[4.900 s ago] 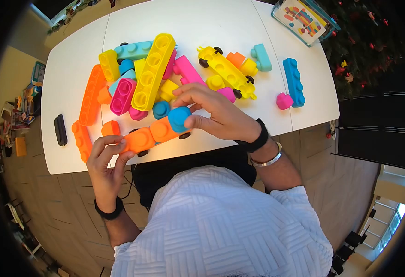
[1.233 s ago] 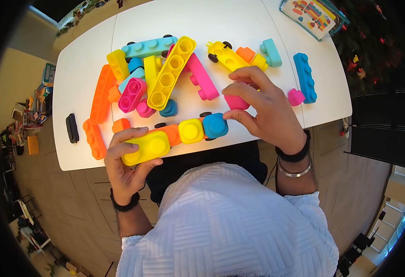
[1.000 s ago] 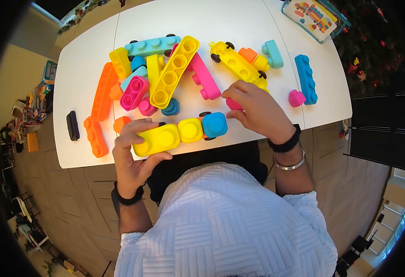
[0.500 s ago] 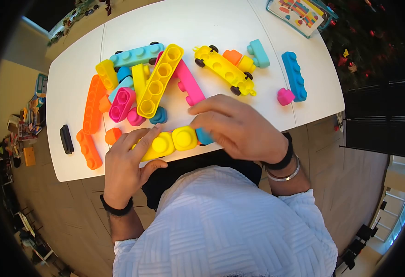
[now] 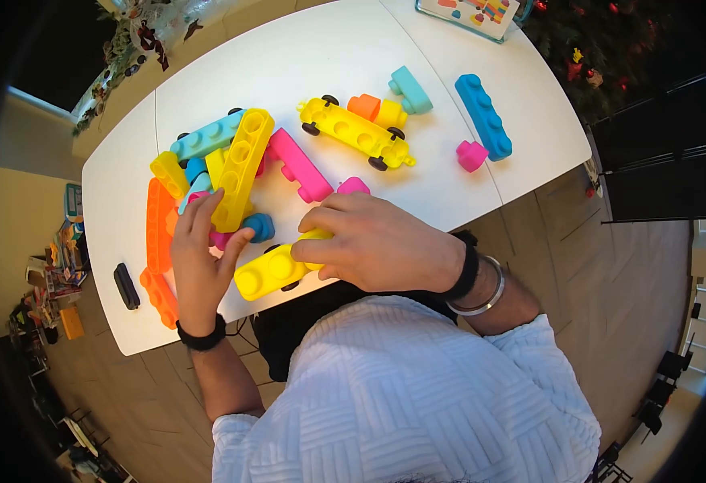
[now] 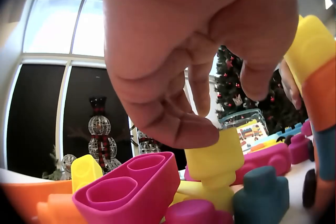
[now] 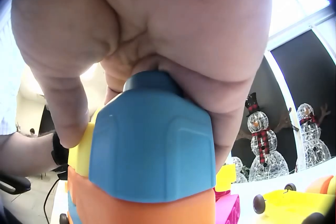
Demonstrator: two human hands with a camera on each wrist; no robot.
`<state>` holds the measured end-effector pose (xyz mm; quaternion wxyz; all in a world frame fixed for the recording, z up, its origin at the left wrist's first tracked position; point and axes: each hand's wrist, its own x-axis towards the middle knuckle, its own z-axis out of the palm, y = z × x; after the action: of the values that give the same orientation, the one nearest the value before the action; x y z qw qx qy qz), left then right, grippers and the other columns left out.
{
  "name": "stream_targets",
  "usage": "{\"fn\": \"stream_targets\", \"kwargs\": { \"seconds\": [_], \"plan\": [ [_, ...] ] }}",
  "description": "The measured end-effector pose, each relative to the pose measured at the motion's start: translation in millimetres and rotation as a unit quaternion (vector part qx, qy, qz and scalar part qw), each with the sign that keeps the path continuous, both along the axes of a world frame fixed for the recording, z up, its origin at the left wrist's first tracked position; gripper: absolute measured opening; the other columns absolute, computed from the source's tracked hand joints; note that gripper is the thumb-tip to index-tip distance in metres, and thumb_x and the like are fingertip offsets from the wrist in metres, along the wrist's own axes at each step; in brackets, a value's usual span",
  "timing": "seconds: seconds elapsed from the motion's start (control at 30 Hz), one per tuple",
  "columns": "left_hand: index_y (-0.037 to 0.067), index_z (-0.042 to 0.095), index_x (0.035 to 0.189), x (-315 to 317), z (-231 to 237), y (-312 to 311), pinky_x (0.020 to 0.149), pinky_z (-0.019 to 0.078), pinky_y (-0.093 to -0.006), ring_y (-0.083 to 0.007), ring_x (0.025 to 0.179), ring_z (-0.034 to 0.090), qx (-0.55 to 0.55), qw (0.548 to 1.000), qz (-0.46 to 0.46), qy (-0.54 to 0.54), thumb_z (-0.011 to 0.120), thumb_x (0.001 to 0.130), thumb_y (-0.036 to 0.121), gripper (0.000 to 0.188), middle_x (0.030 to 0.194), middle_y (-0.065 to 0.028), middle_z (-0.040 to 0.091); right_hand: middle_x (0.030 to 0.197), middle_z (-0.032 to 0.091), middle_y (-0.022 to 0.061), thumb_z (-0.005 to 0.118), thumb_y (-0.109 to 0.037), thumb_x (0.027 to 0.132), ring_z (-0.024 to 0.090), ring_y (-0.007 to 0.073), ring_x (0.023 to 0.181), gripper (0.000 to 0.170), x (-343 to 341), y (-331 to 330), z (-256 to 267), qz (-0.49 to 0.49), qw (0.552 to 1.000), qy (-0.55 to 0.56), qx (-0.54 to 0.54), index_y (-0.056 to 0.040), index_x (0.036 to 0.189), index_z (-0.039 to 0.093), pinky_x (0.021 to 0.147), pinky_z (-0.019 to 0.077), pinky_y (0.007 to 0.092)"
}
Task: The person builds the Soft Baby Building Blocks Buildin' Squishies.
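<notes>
My right hand is over the right part of a wheeled block car, gripping it from above. The car's long yellow block shows in the head view; the right wrist view shows its blue block on an orange base, between thumb and fingers. My left hand is off the car, above the block pile, thumb and fingers apart. Its fingertips are right at the end of the hollow yellow bar, which leans across the pile. A pink block and a dark blue block lie beside it.
A yellow wheeled base, pink bar, blue bar and small pink block lie on the white table. Orange bars and a black case are at left. A box stands at the back.
The car's long yellow block was added over the orange ones. My left hand has let go of the car and moved up-left to the pile; my right hand has moved left onto the car.
</notes>
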<state>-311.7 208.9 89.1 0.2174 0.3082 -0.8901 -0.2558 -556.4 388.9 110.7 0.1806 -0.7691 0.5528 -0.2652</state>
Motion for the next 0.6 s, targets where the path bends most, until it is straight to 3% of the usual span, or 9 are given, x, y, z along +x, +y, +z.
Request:
{"fn": "stream_targets", "kwargs": {
  "seconds": [0.03,0.07,0.2,0.3,0.43,0.5,0.53,0.57,0.6],
  "plan": [
    [0.003,0.068,0.144,-5.3,-4.4,-1.6,0.096,0.0577,-0.0439,-0.0356,0.117,0.068,-0.137,0.989,-0.01,-0.056,0.093,0.088,0.03,0.067,0.13,-0.0158,0.07,0.126,0.068,0.0071,0.09,-0.022,0.086,0.067,0.0302,0.121,0.04,0.3,-0.1,-0.4,-0.003,1.0,0.0,-0.002,-0.0176,0.123,0.075,0.102,0.0548,0.0433],
    [0.004,0.069,0.143,-8.9,-6.7,-2.6,0.094,0.0577,-0.0446,-0.0383,0.116,0.067,-0.185,0.98,-0.015,-0.066,0.093,0.087,0.028,0.065,0.13,-0.0172,0.071,0.126,0.068,0.0071,0.09,-0.022,0.086,0.067,0.0301,0.121,0.04,0.4,-0.1,-0.6,-0.001,1.0,0.001,0.0,-0.0175,0.123,0.075,0.102,0.0547,0.0436],
    [0.005,0.07,0.14,-11.1,-9.2,-4.2,0.092,0.0576,-0.0449,-0.0372,0.114,0.066,-0.197,0.974,0.012,-0.108,0.092,0.088,0.022,0.059,0.128,-0.0163,0.072,0.128,0.068,0.0082,0.089,-0.023,0.088,0.066,0.0312,0.122,0.04,-0.5,-0.3,-1.1,0.003,1.0,-0.003,0.005,-0.0158,0.124,0.074,0.102,0.0547,0.0442],
    [0.004,0.07,0.136,0.5,-8.2,-6.2,0.088,0.0577,-0.0427,-0.0341,0.109,0.066,-0.146,0.988,0.034,-0.044,0.086,0.094,0.016,0.046,0.123,-0.014,0.074,0.138,0.066,0.0117,0.089,-0.025,0.089,0.066,0.0322,0.127,0.043,-1.0,-1.7,-3.1,0.01,1.0,-0.012,-0.007,-0.0149,0.129,0.074,0.102,0.055,0.0446],
    [-0.001,0.065,0.129,31.4,8.5,-2.0,0.085,0.0553,-0.0312,-0.0186,0.094,0.068,-0.01,0.987,0.103,0.125,0.069,0.109,0.009,0.022,0.117,-0.0113,0.072,0.149,0.06,0.018,0.091,-0.026,0.087,0.063,0.0367,0.136,0.055,-9.5,-2.1,12.1,-0.006,0.995,-0.078,-0.06,-0.0152,0.137,0.072,0.109,0.054,0.046],
    [-0.002,0.063,0.129,38.3,36.3,24.1,0.086,0.0526,-0.0287,-0.0156,0.095,0.064,0.09,0.966,0.126,0.206,0.066,0.111,0.009,0.022,0.114,-0.0107,0.07,0.155,0.056,0.0228,0.095,-0.025,0.086,0.058,0.0411,0.144,0.065,-13.8,-2.8,22.0,-0.054,0.973,-0.082,-0.21,-0.0164,0.144,0.069,0.118,0.0503,0.048],
    [-0.001,0.062,0.127,42.3,37.2,31.6,0.086,0.0493,-0.0323,-0.0168,0.095,0.059,0.112,0.948,0.106,0.278,0.064,0.112,0.013,0.021,0.11,-0.0108,0.068,0.155,0.056,0.0228,0.095,-0.025,0.086,0.058,0.0411,0.144,0.065,-14.7,-3.7,23.0,-0.044,0.974,-0.088,-0.206,-0.0164,0.144,0.069,0.118,0.0503,0.048],
    [-0.001,0.062,0.127,47.8,40.0,36.6,0.086,0.0493,-0.0323,-0.0168,0.095,0.059,0.11,0.947,0.119,0.277,0.064,0.112,0.013,0.021,0.11,-0.0108,0.068,0.155,0.055,0.0238,0.096,-0.022,0.086,0.057,0.0427,0.145,0.067,-15.3,-5.5,23.7,-0.057,0.952,-0.057,-0.297,-0.0181,0.146,0.068,0.12,0.0489,0.0491],
    [0.0,0.063,0.124,52.7,44.1,40.3,0.086,0.0478,-0.0346,-0.0185,0.096,0.058,0.177,0.936,0.003,0.303,0.063,0.112,0.015,0.02,0.109,-0.0114,0.067,0.156,0.054,0.0247,0.096,-0.02,0.086,0.055,0.0444,0.147,0.07,-14.1,-8.9,26.4,-0.071,0.919,-0.026,-0.386,-0.0198,0.149,0.067,0.122,0.0474,0.0502]
  ]
}}
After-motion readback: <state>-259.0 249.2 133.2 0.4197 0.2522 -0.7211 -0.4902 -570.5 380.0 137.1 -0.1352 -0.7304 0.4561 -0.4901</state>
